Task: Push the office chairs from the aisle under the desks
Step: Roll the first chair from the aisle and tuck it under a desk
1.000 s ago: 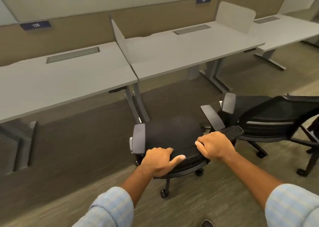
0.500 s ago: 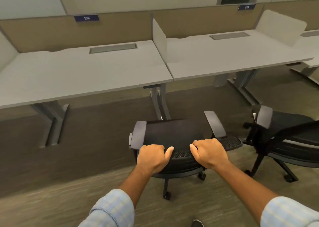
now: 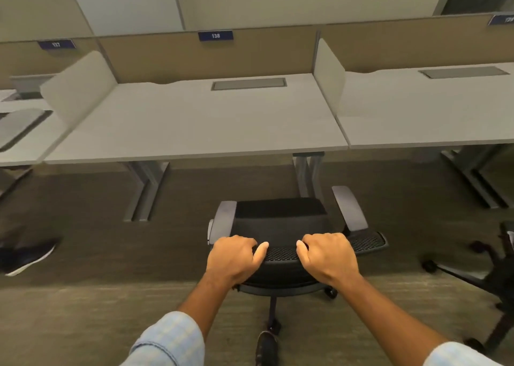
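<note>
Desk [image 3: 194,126] tag [image 3: 215,35] reads 138; hands [image 3: 281,257] grip chair [image 3: 281,221].

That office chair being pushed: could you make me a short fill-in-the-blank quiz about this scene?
1. Both hands, the left hand and the right hand, grip the chair's ____.
2. The sign above the desk ahead reads ____.
3. The chair's seat is coloured ____.

Answers: backrest; 138; black
</note>
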The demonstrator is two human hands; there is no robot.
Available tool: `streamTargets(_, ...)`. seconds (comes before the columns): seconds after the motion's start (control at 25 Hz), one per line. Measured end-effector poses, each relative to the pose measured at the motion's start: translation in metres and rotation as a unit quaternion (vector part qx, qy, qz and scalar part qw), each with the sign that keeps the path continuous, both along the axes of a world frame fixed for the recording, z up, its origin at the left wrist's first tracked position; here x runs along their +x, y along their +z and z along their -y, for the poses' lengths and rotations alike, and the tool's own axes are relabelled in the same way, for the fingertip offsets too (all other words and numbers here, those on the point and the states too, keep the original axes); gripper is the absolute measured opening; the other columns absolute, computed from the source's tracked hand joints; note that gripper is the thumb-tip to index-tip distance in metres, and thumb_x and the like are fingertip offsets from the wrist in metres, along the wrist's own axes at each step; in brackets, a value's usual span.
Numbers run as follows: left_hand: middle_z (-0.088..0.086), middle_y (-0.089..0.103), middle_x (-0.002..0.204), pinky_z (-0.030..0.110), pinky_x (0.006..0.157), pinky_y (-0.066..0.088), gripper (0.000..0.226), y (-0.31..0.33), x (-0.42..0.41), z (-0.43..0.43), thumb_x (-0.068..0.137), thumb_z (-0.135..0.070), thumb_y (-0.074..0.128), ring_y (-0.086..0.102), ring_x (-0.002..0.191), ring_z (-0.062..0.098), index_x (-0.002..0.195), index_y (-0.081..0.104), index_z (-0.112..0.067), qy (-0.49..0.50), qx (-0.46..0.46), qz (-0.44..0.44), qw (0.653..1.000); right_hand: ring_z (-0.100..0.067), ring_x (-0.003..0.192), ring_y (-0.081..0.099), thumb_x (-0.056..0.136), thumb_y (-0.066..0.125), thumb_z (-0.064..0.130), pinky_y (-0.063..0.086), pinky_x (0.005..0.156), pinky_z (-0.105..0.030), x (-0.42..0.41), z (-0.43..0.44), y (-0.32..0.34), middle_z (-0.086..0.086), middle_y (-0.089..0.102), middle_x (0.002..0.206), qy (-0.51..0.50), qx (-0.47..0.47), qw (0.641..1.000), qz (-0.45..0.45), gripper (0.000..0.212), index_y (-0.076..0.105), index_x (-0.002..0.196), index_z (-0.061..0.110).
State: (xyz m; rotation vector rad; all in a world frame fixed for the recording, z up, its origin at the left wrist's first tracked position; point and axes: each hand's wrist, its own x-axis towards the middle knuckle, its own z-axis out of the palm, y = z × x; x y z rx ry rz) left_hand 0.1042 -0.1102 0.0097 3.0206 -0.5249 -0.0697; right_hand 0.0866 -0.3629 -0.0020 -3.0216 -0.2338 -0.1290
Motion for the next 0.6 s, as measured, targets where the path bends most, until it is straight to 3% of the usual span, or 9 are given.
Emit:
streamTargets(0.28,-0.005,0.073,0.078,0.034,0.058,0.036,0.080,-0.003,0.070,-0.092,0.101,-0.074,0.013,0.067,0.073,0.015,0.092,0.077,-0.026,0.037,0.009,0.006,0.999,-0.015,0.064,0.060,0.106,0.028,0.058,0.052,0.081,-0.043,0.081,-0.088,-0.003,0.007,0.061,0.066,0.056,-0.004,0.998,-0.017,0.056,0.060,0.073,0.026)
streamTargets(0.44,-0.007,0.073,0.077,0.027,0.055,0.029,0.081,0.006,0.116,-0.137,0.100,-0.075,0.013,0.066,0.073,0.014,0.093,0.078,-0.027,0.046,-0.017,0.011,0.999,-0.020,0.079,0.066,0.107,0.019,0.070,0.049,0.076,-0.044,0.147,-0.097,0.013,0.005,0.068,0.083,0.136,-0.001,0.989,-0.059,0.063,0.060,0.087,0.028)
streamTargets(0.6,-0.005,0.073,0.077,0.034,0.058,0.034,0.083,0.002,0.154,-0.172,0.099,-0.075,0.011,0.066,0.074,0.015,0.092,0.078,-0.027,0.049,0.001,0.007,0.999,-0.022,0.074,0.067,0.108,0.020,0.069,0.041,0.067,-0.043,0.188,-0.097,0.008,0.002,0.069,0.077,0.108,-0.040,0.993,-0.025,0.066,0.061,0.082,0.025)
